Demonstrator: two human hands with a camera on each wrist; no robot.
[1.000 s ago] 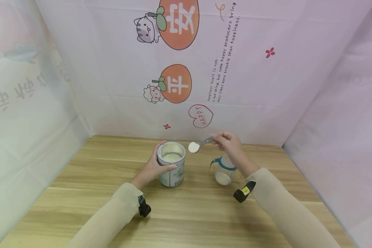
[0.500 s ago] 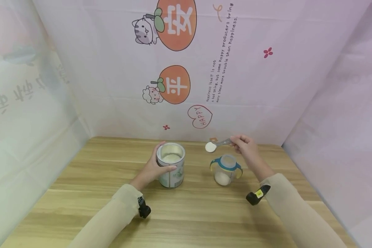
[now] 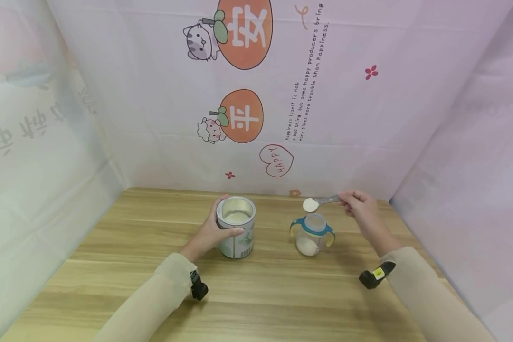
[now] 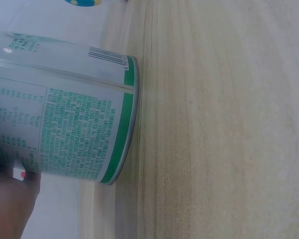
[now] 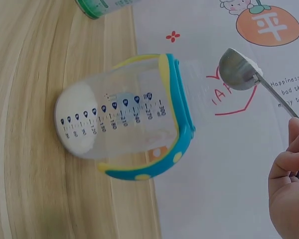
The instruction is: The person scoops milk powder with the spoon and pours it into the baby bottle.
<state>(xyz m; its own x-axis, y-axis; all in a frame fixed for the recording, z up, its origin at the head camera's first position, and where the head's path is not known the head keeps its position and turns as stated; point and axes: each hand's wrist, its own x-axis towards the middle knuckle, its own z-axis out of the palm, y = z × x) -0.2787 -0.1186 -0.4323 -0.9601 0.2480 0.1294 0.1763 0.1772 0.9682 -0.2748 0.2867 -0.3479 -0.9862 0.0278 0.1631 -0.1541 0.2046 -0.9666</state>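
My left hand (image 3: 213, 232) grips an open milk powder can (image 3: 238, 241), thumb across its front and fingers around its far side. Pale powder lies inside the can, whose green-and-white label fills the left wrist view. My right hand (image 3: 362, 210) pinches the handle of a metal measuring spoon (image 3: 330, 199). White powder is heaped in the spoon's round bowl (image 5: 236, 69), held level just above the baby bottle. That bottle (image 5: 109, 109) stands upright without a lid, clear with a blue-and-yellow two-handled collar (image 3: 312, 228) and measuring marks. White powder covers its bottom.
Both containers stand on a wood-grain table (image 3: 256, 299), the bottle to the right of the can. Printed cloth (image 3: 333, 156) hangs right behind the table's far edge, and more cloth closes off both sides.
My right hand has carried the powder-filled spoon rightward, from beside the can's rim to above the bottle's mouth. My left hand and the can have stayed in place.
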